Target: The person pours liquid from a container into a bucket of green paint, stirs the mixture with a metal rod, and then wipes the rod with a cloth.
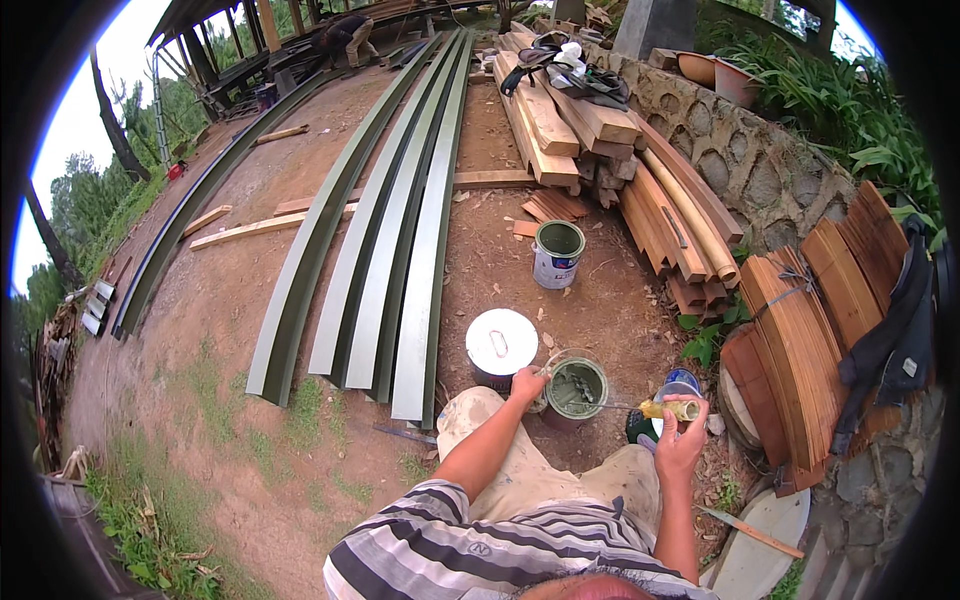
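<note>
An open paint can (566, 422) with green paint inside stands on the ground between my knees. My left hand (529, 384) is closed at its left edge, by the wire handle. My right hand (681, 447) is wrapped round a yellowish, see-through bottle (668, 409) tipped sideways. From the bottle's narrow end a thin pale streak runs to the green paint; whether it is liquid or a thin stick I cannot tell. A lidded can (501, 341) with a white top is just left of the open can. Beneath the bottle is a blue-rimmed container (682, 379), partly hidden.
Another open can (557, 256) stands farther ahead. Long green metal channels (425, 300) lie on wooden battens to the left. Stacked timber (650, 225) and a stone wall (780, 190) line the right, with bundled boards (795, 340) and a dark jacket (880, 345). A person (350, 38) bends over far off.
</note>
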`<act>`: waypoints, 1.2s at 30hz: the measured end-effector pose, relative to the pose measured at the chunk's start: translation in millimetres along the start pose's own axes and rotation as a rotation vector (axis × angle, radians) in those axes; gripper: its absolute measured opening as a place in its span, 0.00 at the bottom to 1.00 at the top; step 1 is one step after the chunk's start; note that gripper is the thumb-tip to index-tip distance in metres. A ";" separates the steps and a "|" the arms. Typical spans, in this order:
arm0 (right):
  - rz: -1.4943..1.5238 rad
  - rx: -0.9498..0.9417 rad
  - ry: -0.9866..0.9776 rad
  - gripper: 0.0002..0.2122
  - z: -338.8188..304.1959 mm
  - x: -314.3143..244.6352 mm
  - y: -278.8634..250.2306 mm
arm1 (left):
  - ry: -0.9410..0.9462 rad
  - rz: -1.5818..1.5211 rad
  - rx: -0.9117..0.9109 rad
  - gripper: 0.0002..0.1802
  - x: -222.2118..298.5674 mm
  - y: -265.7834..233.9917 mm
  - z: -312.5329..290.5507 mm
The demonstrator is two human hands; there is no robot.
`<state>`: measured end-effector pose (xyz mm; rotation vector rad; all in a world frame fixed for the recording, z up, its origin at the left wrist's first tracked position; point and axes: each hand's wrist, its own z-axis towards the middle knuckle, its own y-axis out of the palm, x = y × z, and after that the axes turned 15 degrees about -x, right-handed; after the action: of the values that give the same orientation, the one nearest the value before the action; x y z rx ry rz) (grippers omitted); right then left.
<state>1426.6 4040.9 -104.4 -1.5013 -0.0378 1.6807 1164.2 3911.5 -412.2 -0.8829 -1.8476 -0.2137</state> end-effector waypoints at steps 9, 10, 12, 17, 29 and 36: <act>0.063 0.053 0.068 0.12 -27.8 14.5 -22.9 | 0.201 0.380 0.122 0.21 76.4 6.2 -57.8; 0.074 0.058 0.077 0.12 -27.5 14.1 -22.3 | 0.196 0.432 0.100 0.20 78.9 6.2 -54.8; 0.080 0.048 0.078 0.12 -27.8 19.2 -20.8 | 0.179 0.531 0.051 0.19 85.9 2.9 -49.6; 0.088 0.029 0.100 0.13 -24.2 28.7 -23.7 | 0.155 0.481 -0.033 0.21 99.6 9.7 -39.8; 0.055 -0.180 0.190 0.16 29.7 -1.8 -39.4 | 0.401 0.404 -0.420 0.38 105.9 22.2 -75.3; -0.040 -0.195 0.261 0.16 55.7 -6.8 -37.5 | 0.330 0.896 -0.346 0.16 127.4 66.9 -68.2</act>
<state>1401.2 4088.1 -63.4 -1.8442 -0.0924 1.4707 1232.5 3984.5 -288.1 -1.7108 -0.9908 -0.1000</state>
